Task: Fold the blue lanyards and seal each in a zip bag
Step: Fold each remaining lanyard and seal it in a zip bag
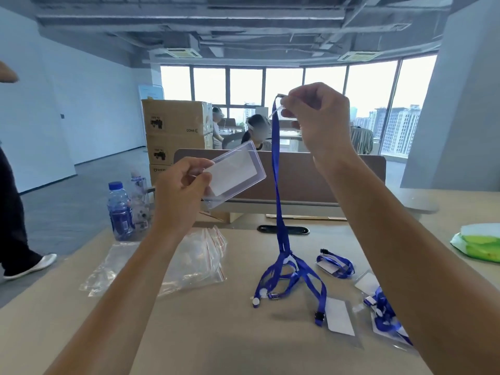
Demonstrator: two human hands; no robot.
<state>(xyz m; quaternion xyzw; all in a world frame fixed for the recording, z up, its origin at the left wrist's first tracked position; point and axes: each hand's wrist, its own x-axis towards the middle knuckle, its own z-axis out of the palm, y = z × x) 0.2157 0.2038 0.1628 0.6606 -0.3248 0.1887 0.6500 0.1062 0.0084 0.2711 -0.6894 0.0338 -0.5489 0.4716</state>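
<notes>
- Head view, nearest zone: toward the table's right edge lie a white card in a clear sleeve and a bagged blue lanyard.
- Centre of the table: a tangle of blue lanyards rests on the surface; one strap rises taut from it.
- Right hand: raised, its fingers curled and pinching the clip end of that strap.
- Left hand: raised, thumb and fingers gripping a clear badge holder with a white insert, clear of the table.
- Left part of the table: a pile of empty zip bags with red seal lines.
- Right of the tangle: another folded lanyard with a card.
- Far left corner: two water bottles.
- Right edge: a green-and-white packet.
- Beyond the table: a brown divider panel and stacked cardboard boxes.
</notes>
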